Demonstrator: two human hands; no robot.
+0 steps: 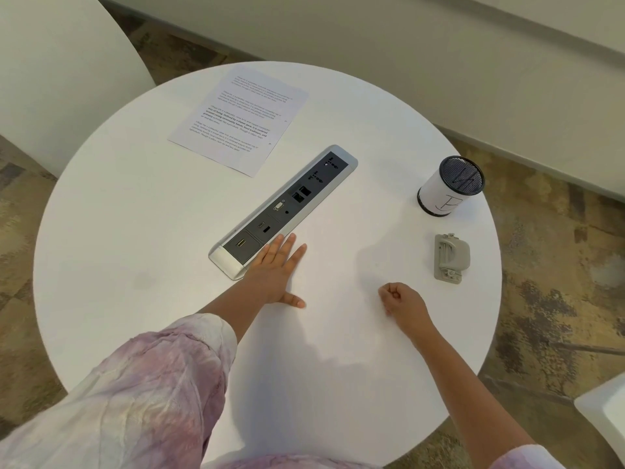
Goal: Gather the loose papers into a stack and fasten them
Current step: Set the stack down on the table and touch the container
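Round white table point(135, 204), seen from above by the person seated at its near edge. The papers point(240, 117) lie printed side up at the far left, squared into what reads as a single neat pile; whether one sheet or several cannot be told. They sit just beyond the far end of the recessed socket strip point(284, 209), which crosses the table centre on a diagonal and so divides the papers from the working area.

The left hand point(278, 274) lies flat on the table, fingers straight and spread, its fingertips touching the near end of the socket strip; it holds nothing, and appears placed to steady the body or to begin a reach toward the papers. The right hand point(402, 299) rests on the table as a clenched fist, with nothing visible inside it.

At the right, well apart from the papers, lies a grey hand-held fastening tool point(451, 258), probably a stapler or punch, and beyond it a mesh-lined cup point(451, 186) marked with a handwritten letter. Judged from this layout, fastening is not yet begun: tool and papers must first be brought together.
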